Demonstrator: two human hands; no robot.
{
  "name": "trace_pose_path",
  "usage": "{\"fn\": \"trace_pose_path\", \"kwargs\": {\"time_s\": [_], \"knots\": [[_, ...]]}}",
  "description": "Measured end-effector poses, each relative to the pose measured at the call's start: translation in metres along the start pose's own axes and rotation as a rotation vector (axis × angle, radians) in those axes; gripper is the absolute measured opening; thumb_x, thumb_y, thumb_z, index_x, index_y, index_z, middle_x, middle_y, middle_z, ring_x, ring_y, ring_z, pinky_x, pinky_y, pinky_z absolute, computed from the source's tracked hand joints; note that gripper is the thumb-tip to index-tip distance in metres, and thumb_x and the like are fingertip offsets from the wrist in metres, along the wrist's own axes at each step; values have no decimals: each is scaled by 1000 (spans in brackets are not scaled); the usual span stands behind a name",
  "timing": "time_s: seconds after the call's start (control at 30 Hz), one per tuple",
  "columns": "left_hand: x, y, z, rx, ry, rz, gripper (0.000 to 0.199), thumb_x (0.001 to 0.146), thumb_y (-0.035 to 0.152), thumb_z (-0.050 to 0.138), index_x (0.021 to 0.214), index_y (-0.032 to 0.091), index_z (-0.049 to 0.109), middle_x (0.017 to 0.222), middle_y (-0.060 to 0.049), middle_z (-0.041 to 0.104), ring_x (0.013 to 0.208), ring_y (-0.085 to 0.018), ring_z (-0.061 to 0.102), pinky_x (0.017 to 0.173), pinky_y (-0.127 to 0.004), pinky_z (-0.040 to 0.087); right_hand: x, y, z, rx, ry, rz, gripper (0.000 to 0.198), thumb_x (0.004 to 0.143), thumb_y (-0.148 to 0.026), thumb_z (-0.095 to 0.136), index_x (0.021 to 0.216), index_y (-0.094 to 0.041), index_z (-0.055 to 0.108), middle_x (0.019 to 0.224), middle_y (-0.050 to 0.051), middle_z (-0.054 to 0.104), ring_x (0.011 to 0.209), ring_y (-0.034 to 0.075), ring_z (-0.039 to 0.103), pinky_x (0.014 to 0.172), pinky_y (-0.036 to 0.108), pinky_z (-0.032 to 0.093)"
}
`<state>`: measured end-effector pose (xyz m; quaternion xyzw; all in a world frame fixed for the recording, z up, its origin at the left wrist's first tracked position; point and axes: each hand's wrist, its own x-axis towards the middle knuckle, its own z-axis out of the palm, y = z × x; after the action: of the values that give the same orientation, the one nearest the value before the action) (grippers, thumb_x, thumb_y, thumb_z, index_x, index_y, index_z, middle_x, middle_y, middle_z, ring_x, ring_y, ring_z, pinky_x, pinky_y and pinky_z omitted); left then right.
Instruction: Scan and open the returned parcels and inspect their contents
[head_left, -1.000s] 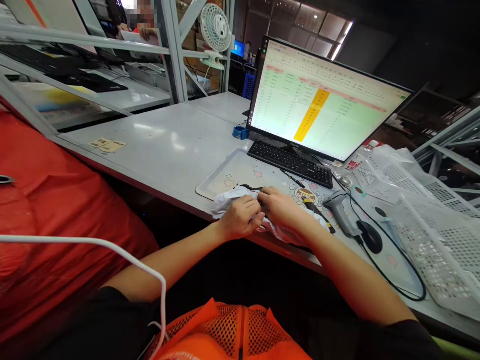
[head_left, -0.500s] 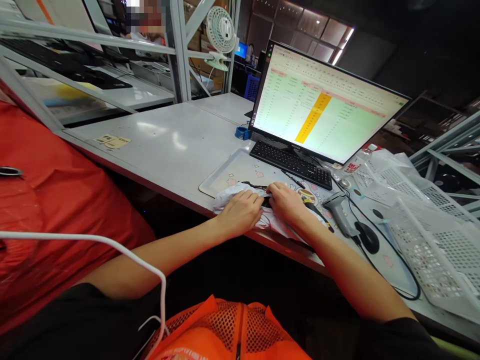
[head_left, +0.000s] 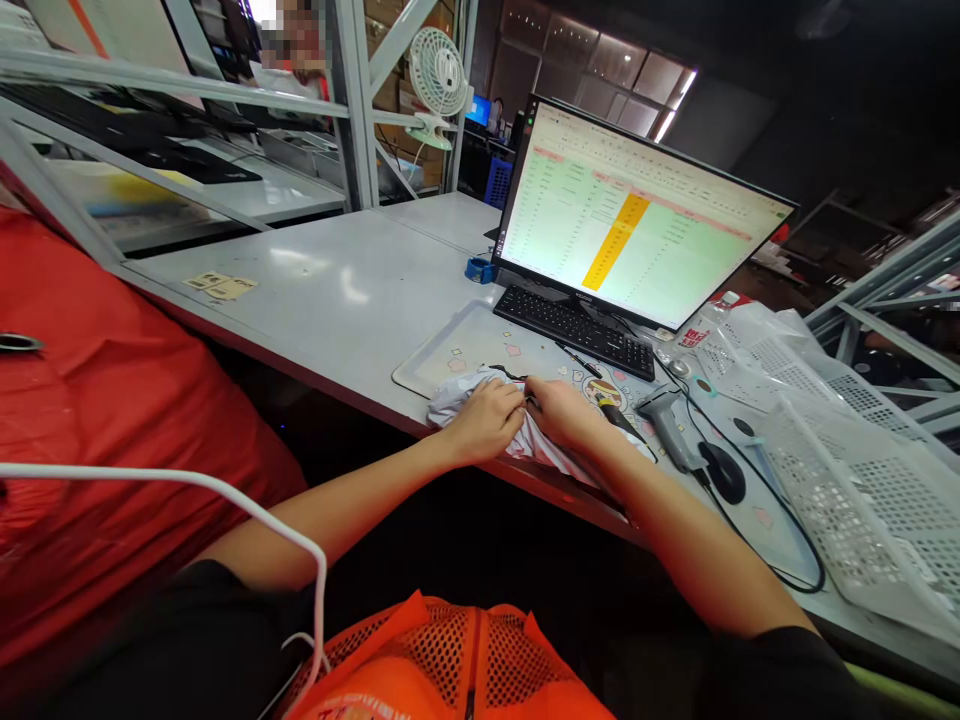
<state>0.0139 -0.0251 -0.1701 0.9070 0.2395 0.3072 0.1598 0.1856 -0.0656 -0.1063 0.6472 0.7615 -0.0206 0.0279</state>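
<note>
A crumpled white cloth (head_left: 452, 396) lies at the front edge of the desk mat, with pinkish marks on its lower part and something dark at its upper side. My left hand (head_left: 489, 418) is closed on its middle, fingers curled inward. Right beside it my right hand (head_left: 564, 412) also grips the cloth, its fingertips close to those of the left. Whatever lies between the fingertips is mostly hidden. A black and yellow handled object (head_left: 621, 416) rests just beyond my right wrist.
Behind the hands stand a black keyboard (head_left: 574, 330) and a monitor (head_left: 637, 220). To the right are a grey barcode scanner (head_left: 670, 428), a black mouse (head_left: 724, 474), a cable and white perforated baskets (head_left: 840, 510). A red bag-like mass (head_left: 150, 400) fills the left side.
My hands stay on the cloth. The right hand's fingers have curled in more, and the dark piece between the hands shows less. The view has shifted slightly.
</note>
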Motion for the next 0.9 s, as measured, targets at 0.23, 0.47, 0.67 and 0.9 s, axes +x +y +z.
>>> {"fn": "trace_pose_path", "kwargs": {"time_s": [0.23,0.47,0.67,0.9], "knots": [[5,16,-2,14,5,25,27,100,19,42,74,21,47,80,-7,62,88,-25,53,84,-43,40,10,-4,2,-181,-33,117,36,108,-19,35,139,-15,52,110,18,77,102,31,74,83,36,48],[-29,52,-16,-76,-44,256,24,95,18,44,72,20,43,76,-3,58,83,-21,51,82,-41,38,33,36,-9,-82,83,280,36,101,-16,43,128,-18,67,117,20,75,107,32,73,86,37,50],[-42,36,-40,69,-43,321,9,100,23,52,98,19,59,120,-12,69,120,-29,59,101,-44,43,30,54,-25,80,151,188,37,96,-10,49,125,-17,72,112,12,78,102,22,72,88,29,51],[-13,10,-38,126,-117,475,18,107,18,43,109,18,60,106,-9,75,117,-24,67,118,-45,38,-6,35,-49,301,59,-149,67,84,-15,72,150,-17,58,151,14,63,134,25,61,113,36,47]]}}
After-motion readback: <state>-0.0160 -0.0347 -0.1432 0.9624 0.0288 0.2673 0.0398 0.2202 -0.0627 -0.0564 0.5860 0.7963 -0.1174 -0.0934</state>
